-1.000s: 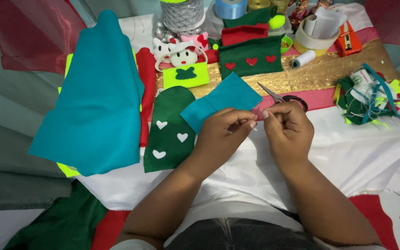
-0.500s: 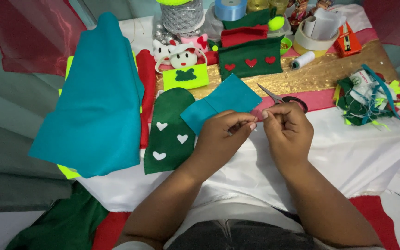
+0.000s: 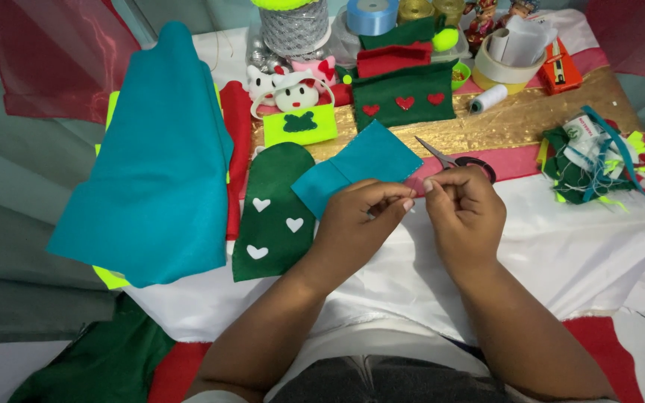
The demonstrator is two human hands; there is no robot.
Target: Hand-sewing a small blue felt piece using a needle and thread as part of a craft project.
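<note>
My left hand (image 3: 356, 224) and my right hand (image 3: 464, 213) meet over the white cloth (image 3: 584, 254), fingertips pinched and almost touching. Whatever they pinch is thin and too small to make out. Just beyond the left hand's knuckles lies a small teal felt piece (image 3: 360, 168). Scissors with dark handles (image 3: 449, 160) rest behind my right hand on a pink strip. A dark green mitten-shaped felt piece with three white hearts (image 3: 274, 213) lies left of my left hand.
A large teal felt sheet (image 3: 158, 164) covers the left side. At the back are a green felt piece with red hearts (image 3: 404, 97), a white thread spool (image 3: 489, 98), a tape roll (image 3: 509, 63) and a blue ribbon roll (image 3: 372, 15). A pile of felt scraps (image 3: 595, 153) sits at the right.
Both hands stay pinched together in the same spot, with only slight finger movement.
</note>
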